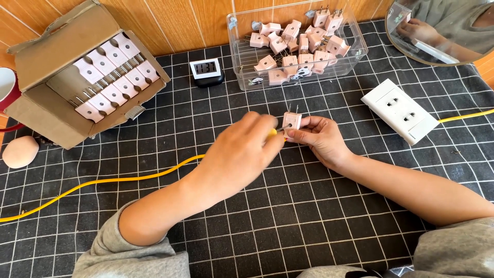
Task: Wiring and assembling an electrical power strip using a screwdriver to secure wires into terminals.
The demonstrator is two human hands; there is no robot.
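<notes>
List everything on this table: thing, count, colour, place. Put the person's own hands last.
Pink plug: one, pale pink, prongs up, held at centre.
Screwdriver: one, metal tip with yellow handle, at the plug's side, mostly hidden.
Clear plastic bin: one, top centre, holds many loose pink plugs.
Cardboard box: one, brown, top left, pink plugs in rows.
Digital timer: one, white and black, between box and bin.
Power strip: one, white, right.
Cable: one, yellow, across the mat.
Grid mat: one, black with white lines.
Round mirror: one, top right.
Left hand: holds the screwdriver.
Right hand: holds the plug.
</notes>
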